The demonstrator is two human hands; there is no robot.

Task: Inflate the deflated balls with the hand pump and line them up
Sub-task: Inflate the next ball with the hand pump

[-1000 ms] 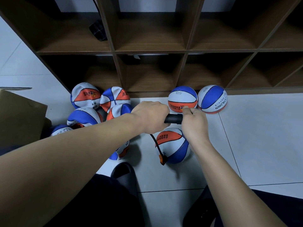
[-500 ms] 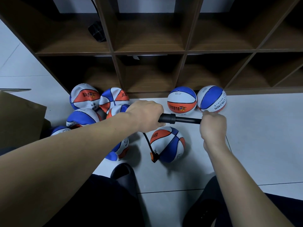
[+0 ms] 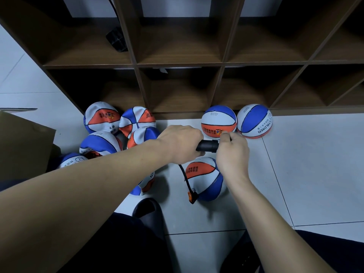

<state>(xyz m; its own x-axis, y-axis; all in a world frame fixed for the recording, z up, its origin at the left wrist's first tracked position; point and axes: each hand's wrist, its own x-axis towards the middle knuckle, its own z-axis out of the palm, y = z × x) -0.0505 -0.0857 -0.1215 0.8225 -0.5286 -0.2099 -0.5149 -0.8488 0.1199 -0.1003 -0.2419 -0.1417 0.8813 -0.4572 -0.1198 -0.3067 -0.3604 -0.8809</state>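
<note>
Right hand [image 3: 232,152] back against pump [image 3: 207,146]; left hand [image 3: 180,143] clenched round barrel; shelf [image 3: 177,63] cubbies bare.

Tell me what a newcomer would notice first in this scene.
Two bare hands meet mid-frame on a black hand pump, the left hand gripping its barrel, the right hand its handle end. Its hose runs to a ball just below. Limp balls heap left by the wooden shelf; two round ones sit right.

looks like a sports-gear storeroom: dark wooden cubby shelving [image 3: 177,64] on a pale tiled floor [image 3: 315,164], a heap of kids' balls [image 3: 102,119] against it, cardboard box [image 3: 21,142] at left.
</note>
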